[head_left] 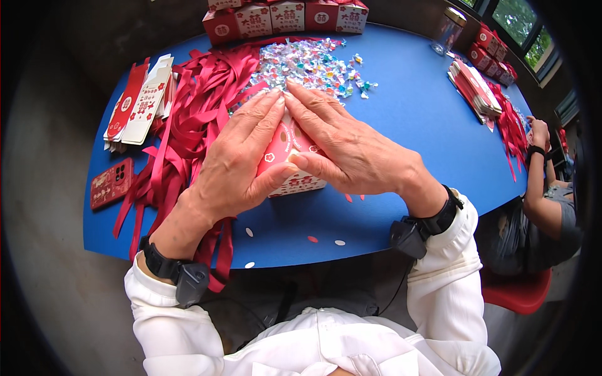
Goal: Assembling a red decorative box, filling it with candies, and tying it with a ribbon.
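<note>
A small red-and-white gift box stands on the blue table close in front of me, its red top flaps showing between my hands. My left hand lies along the box's left side, and my right hand along its right. Their fingertips meet at the far side of the top, while both thumbs press on the near edge. The hands cover most of the box, so its inside is hidden. Just beyond my fingers spreads a pile of candies in shiny clear wrappers. A heap of red ribbons lies beside my left hand.
Flat unfolded boxes and a red phone lie at the left. Finished-looking boxes line the far edge. At the right are a lidded jar, more flat boxes and a seated person. Small paper ovals dot the near edge.
</note>
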The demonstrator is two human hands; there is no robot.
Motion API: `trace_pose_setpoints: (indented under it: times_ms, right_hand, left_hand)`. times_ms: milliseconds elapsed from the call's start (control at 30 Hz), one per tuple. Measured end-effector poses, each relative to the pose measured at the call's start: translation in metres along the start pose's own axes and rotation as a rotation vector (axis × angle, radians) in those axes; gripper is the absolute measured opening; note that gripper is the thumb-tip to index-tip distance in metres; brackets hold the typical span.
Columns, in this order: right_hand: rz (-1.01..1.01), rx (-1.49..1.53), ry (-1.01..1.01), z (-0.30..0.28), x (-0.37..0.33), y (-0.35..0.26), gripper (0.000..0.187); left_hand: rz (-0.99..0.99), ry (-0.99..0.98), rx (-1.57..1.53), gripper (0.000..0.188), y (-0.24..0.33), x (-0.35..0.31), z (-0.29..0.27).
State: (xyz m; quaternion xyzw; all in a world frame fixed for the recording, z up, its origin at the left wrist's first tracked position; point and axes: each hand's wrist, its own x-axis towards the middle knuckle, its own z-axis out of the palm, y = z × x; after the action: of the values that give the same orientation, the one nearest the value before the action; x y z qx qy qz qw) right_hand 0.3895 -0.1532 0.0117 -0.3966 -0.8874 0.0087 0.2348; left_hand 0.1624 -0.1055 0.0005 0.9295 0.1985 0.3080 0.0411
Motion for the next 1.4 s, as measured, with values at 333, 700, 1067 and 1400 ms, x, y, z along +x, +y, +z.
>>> trace_pose_setpoints:
  times_ms: [333,700,1067,1400]
  right_hand:
    - [0.014,0.079,-0.022,-0.001,0.000,0.003,0.069]
    - [-0.058,0.032,-0.123,-0.010,0.001,0.005,0.078]
    - [-0.105,-0.073,-0.144,-0.021,0.002,0.008,0.071]
    - [-0.031,0.110,-0.072,-0.026,0.001,0.010,0.065]
  left_hand:
    - [0.055,-0.046,0.030,0.084,-0.002,0.001,-0.004]
    - [0.033,0.003,0.064,0.083,-0.002,-0.006,-0.002]
    - [-0.028,0.025,0.151,0.085,0.016,-0.003,-0.003]
    - [-0.062,-0.032,0.027,0.091,0.012,-0.011,-0.027]
